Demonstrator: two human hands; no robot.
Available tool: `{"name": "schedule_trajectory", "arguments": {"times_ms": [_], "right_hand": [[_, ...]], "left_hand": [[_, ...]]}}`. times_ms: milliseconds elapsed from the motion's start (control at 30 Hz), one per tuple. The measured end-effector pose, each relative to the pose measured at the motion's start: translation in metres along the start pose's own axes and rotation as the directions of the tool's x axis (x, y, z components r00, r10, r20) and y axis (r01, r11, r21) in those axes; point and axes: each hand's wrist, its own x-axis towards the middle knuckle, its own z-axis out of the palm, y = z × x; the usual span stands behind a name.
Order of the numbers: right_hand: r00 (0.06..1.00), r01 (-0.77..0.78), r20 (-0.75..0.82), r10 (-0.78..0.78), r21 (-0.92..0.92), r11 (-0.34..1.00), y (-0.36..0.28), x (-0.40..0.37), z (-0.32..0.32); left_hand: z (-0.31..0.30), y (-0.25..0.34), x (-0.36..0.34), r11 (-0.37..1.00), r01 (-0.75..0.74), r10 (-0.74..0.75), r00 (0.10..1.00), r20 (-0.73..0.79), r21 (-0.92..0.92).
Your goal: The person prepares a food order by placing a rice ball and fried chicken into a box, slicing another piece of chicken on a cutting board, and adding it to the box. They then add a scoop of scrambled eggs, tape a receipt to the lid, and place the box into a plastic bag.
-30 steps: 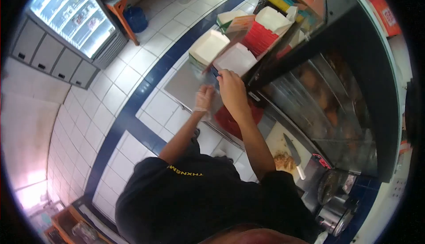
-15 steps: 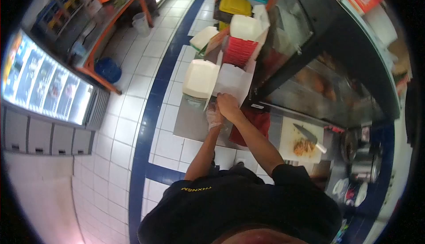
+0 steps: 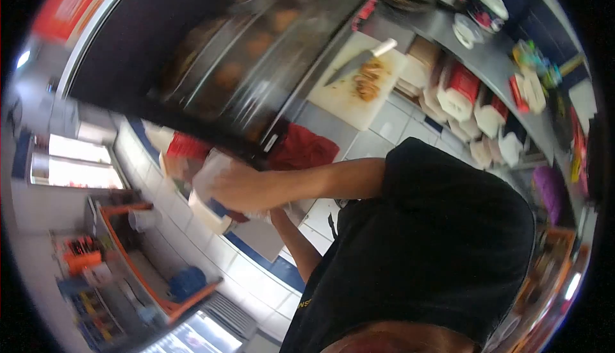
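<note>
My right hand (image 3: 232,188) is smeared by motion beside a white paper or carton surface (image 3: 214,166), so its fingers and any hold cannot be made out. My left hand (image 3: 259,213), in a clear plastic glove, lies just under the right forearm and is mostly hidden. On the right side of the hands a red cloth (image 3: 301,148) lies on the steel counter. Beyond it is a white cutting board (image 3: 339,100) bearing a knife (image 3: 359,61) and a small pile of chopped meat (image 3: 369,81).
A glass-fronted display case (image 3: 230,65) with browned food inside rises over the counter. White and red cartons (image 3: 458,90) are stacked under the steel shelf at right. A white foam box (image 3: 208,215) is near the hands. A drinks fridge (image 3: 198,334) stands at the bottom.
My view has swung sharply round to the right, bringing the cutting board and stacked cartons closer to the middle. The hands, earlier together over the white carton, now appear blurred at left.
</note>
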Motion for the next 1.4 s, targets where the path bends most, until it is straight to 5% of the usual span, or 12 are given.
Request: {"name": "schedule_trajectory", "arguments": {"times_ms": [33, 100, 200, 300, 400, 433, 500, 633, 700, 933, 1067, 1400], "right_hand": [[0.999, -0.043, -0.031, 0.042, -0.012, 0.999, -0.002, -0.007, -0.036], [0.979, 0.054, 0.187, -0.078, 0.131, 0.99, -0.004, -0.045, -0.115], [0.993, -0.033, 0.112, -0.027, 0.506, 0.862, 0.031, -0.133, -0.196], [0.964, -0.253, 0.081, 0.254, 0.577, 0.776, 0.071, -0.242, -0.263], [0.802, -0.489, -0.006, 0.597, 0.567, 0.663, 0.09, -0.35, -0.313], [0.722, -0.58, -0.089, 0.686, 0.463, 0.67, 0.094, -0.383, -0.32], [0.493, -0.756, -0.187, 0.85, 0.39, 0.525, 0.096, -0.442, -0.331], [0.088, -0.879, -0.403, 0.911, 0.399, 0.262, 0.088, -0.544, -0.333], [-0.004, -0.9, -0.46, 0.888, 0.388, 0.197, 0.076, -0.586, -0.33], [-0.427, -0.802, -0.456, 0.781, 0.591, -0.093, 0.046, -0.629, -0.338], [-0.411, -0.857, -0.525, 0.746, 0.501, -0.12, 0.074, -0.641, -0.331], [-0.317, -0.902, -0.499, 0.807, 0.422, -0.094, 0.221, -0.602, -0.394]], "left_hand": [[0.001, 0.005, -0.005, 1.0, -0.018, 0.018, 1.0, -0.011, 0.004], [0.011, 0.016, -0.011, 0.997, -0.076, 0.075, 0.995, -0.059, -0.013], [0.025, 0.057, -0.036, 0.954, -0.287, 0.274, 0.952, -0.139, -0.083], [0.05, 0.128, -0.06, 0.685, -0.693, 0.645, 0.72, -0.257, -0.224], [0.076, 0.226, -0.063, 0.264, -0.928, 0.882, 0.343, -0.323, -0.264], [-0.036, 0.279, -0.099, 0.1, -0.828, 0.813, 0.388, -0.435, -0.552], [-0.089, 0.348, -0.117, 0.314, -0.888, 0.869, 0.411, -0.274, -0.337], [-0.081, 0.429, -0.078, 0.245, -0.925, 0.898, 0.33, -0.292, -0.292], [-0.075, 0.46, -0.058, 0.162, -0.955, 0.912, 0.241, -0.333, -0.247], [-0.091, 0.528, -0.046, 0.049, -0.961, 0.995, 0.072, -0.076, -0.271], [-0.088, 0.546, -0.041, -0.039, -0.945, 0.993, -0.001, -0.115, -0.326], [-0.066, 0.547, -0.031, 0.039, -0.972, 0.98, 0.083, -0.179, -0.234]]}}
